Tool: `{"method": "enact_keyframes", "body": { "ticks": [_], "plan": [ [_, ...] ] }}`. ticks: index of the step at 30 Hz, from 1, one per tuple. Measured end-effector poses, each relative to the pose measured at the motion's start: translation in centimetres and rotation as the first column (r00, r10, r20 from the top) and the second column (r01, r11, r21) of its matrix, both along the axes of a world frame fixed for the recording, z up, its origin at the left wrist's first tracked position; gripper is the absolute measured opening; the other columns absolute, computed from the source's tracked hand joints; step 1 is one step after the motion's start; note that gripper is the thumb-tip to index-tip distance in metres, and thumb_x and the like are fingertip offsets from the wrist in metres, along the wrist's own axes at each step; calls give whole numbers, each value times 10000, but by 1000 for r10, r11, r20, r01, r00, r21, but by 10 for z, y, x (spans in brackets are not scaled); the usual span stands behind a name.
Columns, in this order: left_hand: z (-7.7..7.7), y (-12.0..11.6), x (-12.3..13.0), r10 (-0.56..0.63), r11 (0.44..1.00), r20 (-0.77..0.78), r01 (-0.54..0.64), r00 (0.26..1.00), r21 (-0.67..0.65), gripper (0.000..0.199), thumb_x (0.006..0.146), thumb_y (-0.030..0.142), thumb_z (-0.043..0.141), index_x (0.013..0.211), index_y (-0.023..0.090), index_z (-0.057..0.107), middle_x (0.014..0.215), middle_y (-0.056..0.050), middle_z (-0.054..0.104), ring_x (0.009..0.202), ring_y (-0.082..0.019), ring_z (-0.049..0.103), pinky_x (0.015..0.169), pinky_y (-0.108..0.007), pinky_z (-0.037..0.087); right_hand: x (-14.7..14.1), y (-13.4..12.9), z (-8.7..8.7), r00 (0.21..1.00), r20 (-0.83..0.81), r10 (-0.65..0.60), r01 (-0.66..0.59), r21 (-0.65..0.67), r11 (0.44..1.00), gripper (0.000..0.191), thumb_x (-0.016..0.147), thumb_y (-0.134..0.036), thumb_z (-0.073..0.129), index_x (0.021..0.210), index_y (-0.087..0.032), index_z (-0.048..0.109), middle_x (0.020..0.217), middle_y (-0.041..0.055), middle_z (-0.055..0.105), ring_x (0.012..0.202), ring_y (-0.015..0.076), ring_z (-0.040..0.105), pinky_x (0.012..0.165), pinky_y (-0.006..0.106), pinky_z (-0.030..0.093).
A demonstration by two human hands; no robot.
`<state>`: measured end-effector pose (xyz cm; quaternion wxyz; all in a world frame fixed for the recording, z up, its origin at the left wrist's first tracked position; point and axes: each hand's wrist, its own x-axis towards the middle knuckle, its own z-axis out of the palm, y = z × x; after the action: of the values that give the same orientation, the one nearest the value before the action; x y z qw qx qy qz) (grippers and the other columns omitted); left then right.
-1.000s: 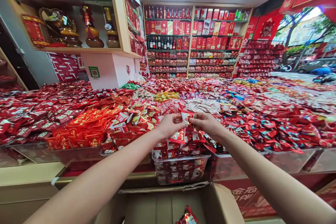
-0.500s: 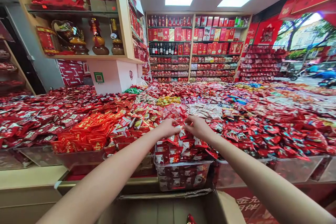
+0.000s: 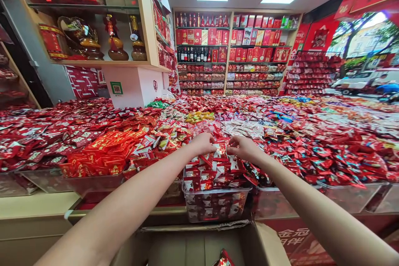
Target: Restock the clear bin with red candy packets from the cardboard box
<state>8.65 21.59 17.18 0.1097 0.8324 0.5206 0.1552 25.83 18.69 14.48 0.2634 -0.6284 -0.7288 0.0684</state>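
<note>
So the biggest thing here is the spread of wrapped packets (image 3: 218, 106), grouped roughly by colour and lookalikes, I guess so the kinds stay easy to tell apart. Behind it there's tall wall shelving (image 3: 232, 18) with bottles and boxes up top and bagged stuff lower down, fronts out, probably for show. Down front there's an open cardboard box (image 3: 270, 243), just below the bins, which looks like a handy spot to reach. Next size down is the clear bin (image 3: 218, 190), whose see-through wall shows packets lined up in fairly neat rows, presumably because they stack steadier that way. Left hand (image 3: 203, 144) and right hand (image 3: 245, 148) are both over that bin's pile, facing each other. Right fingers have a small gap between them; left ones are curled in, can't tell if they're pinching anything. The red-and-white packet (image 3: 221, 148) is right between the two hands, above the bin, and I can't tell if it's touched. Smallest bit: a shiny red packet (image 3: 224, 258) lying in the box
</note>
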Motion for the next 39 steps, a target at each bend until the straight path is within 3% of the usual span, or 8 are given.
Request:
{"method": "enact_keyframes", "body": {
  "ticks": [3,8,14,17,24,28,35,39],
  "plan": [
    [1,-3,-2,-21,1000,-1,21,1000,-6,302,565,295,588,841,181,634,713,-16,649,621,-148,564,523,-213,390,1,-18,11,997,-18,69,-69,16,997,182,709,-309,488,789,-178,587,787,47,644,691,152,558,577,233,380],
    [3,-6,-10,-33,999,34,33,999,-14,311,607,285,544,890,181,622,741,-16,651,619,-133,565,532,-204,398,-6,-41,14,945,-9,327,-325,-127,937,166,665,-296,547,761,-192,634,722,17,642,633,139,553,550,218,376],
    [2,-3,-16,28,998,71,-24,997,-57,341,592,290,555,912,180,599,664,-10,627,568,-132,541,475,-210,369,-16,-31,3,958,127,258,-249,-82,965,203,714,-287,496,604,-168,618,618,36,629,563,135,527,504,222,337],
    [0,1,-10,65,996,101,-57,993,-75,407,570,330,591,942,166,568,779,-28,631,646,-141,547,500,-210,375,-17,-32,3,954,115,277,-268,-88,959,202,713,-290,497,604,-173,619,614,34,633,564,137,531,512,220,344],
    [-2,14,7,73,954,158,-22,985,-299,154,527,293,655,547,160,580,490,38,543,488,-103,466,433,-207,334,-18,-38,5,943,124,307,-300,-75,951,123,663,-148,511,605,-201,606,666,16,622,638,149,535,577,219,365],
    [-3,18,6,88,923,276,27,957,-385,129,551,212,663,543,164,543,457,75,488,432,-59,404,399,-177,312,-18,-32,5,935,104,339,-334,-66,940,135,682,-130,469,611,-190,567,638,9,592,619,138,507,576,220,351],
    [25,23,-13,197,876,477,66,856,-479,132,681,257,601,659,175,501,459,94,449,362,-28,373,361,-154,289,-12,-15,15,951,80,299,-297,-40,954,109,709,-151,431,663,-180,525,627,4,563,587,124,475,530,212,337],
    [36,21,-27,271,793,514,114,814,-599,81,740,211,540,689,170,491,512,72,515,412,-42,484,415,-161,374,-12,-2,18,941,97,323,-318,-67,946,112,715,-170,449,696,-179,559,653,1,592,596,118,499,530,202,352]
  ]
}}
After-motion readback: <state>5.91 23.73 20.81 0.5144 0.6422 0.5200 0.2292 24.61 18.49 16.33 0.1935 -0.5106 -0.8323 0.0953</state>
